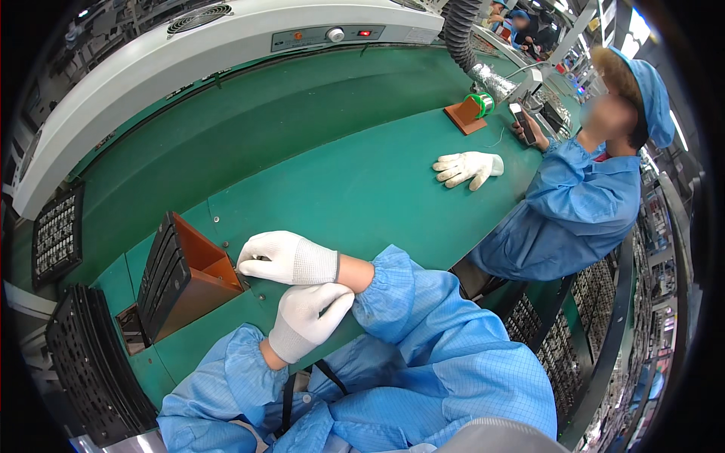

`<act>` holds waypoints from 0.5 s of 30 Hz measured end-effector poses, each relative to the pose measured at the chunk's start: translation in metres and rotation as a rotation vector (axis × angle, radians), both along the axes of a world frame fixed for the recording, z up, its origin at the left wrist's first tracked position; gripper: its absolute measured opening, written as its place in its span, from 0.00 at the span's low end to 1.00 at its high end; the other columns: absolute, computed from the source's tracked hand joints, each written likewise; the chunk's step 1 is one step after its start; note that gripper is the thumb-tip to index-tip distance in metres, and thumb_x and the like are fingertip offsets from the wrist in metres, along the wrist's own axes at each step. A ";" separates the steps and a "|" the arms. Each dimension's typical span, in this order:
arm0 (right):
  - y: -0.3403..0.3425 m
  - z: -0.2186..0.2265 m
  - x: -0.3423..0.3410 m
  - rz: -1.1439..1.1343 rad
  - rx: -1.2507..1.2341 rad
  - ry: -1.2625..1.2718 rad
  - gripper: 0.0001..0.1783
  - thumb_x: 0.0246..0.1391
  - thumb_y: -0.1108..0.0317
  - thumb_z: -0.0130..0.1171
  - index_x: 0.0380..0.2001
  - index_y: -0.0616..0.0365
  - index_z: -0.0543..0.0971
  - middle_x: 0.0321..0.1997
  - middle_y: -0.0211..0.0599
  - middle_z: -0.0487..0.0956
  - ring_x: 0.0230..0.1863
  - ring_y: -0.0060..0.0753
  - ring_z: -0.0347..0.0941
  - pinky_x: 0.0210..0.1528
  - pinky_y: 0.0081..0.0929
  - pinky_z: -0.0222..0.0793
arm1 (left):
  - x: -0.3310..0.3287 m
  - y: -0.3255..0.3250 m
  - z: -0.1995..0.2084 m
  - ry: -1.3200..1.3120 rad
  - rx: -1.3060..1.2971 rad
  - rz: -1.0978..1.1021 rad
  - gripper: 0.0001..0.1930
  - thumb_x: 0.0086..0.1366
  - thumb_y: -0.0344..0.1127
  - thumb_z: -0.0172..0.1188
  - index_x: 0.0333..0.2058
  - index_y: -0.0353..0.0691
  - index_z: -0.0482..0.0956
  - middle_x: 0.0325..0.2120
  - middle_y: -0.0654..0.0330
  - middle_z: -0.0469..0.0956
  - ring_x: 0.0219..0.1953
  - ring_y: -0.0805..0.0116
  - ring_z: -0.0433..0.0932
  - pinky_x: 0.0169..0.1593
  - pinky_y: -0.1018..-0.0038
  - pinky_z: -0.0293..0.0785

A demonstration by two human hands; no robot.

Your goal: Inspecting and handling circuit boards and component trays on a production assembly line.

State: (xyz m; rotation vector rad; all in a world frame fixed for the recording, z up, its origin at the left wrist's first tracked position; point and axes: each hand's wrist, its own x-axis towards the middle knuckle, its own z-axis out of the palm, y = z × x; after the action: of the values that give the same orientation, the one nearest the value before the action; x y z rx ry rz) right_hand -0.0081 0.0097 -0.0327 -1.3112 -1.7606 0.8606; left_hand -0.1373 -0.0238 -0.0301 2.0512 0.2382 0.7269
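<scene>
Leftward — brown stand [183, 300], tray [59, 272] of parts [57, 234]

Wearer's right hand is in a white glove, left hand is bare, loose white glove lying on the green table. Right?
Not quite: the left hand isn't bare; the head view shows it in a white glove. The rest holds: the right hand is gloved in white, and the loose glove lies on the green table.
</scene>
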 end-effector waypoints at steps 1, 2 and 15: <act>0.000 0.000 0.000 -0.002 0.021 -0.020 0.16 0.64 0.58 0.57 0.40 0.60 0.84 0.39 0.44 0.83 0.41 0.43 0.80 0.48 0.36 0.77 | 0.000 0.000 0.000 0.000 0.000 0.000 0.04 0.64 0.29 0.66 0.36 0.37 0.85 0.29 0.53 0.84 0.32 0.55 0.83 0.38 0.66 0.76; 0.000 0.000 0.000 0.001 0.013 -0.001 0.16 0.64 0.58 0.57 0.40 0.60 0.84 0.39 0.44 0.83 0.41 0.43 0.80 0.48 0.36 0.77 | 0.000 0.000 0.000 -0.002 0.004 0.000 0.04 0.64 0.29 0.66 0.36 0.37 0.85 0.29 0.53 0.84 0.32 0.55 0.83 0.38 0.66 0.76; 0.000 0.001 0.000 0.003 0.008 -0.003 0.18 0.63 0.56 0.56 0.40 0.60 0.85 0.39 0.46 0.83 0.42 0.45 0.81 0.49 0.37 0.77 | 0.001 0.000 0.000 -0.014 -0.007 -0.002 0.04 0.63 0.29 0.66 0.36 0.36 0.85 0.28 0.53 0.84 0.31 0.55 0.84 0.37 0.66 0.76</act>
State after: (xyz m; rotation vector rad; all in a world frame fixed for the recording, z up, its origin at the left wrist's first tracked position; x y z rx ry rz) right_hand -0.0079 0.0102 -0.0321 -1.3050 -1.7671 0.8526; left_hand -0.1368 -0.0239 -0.0298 2.0385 0.2306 0.7378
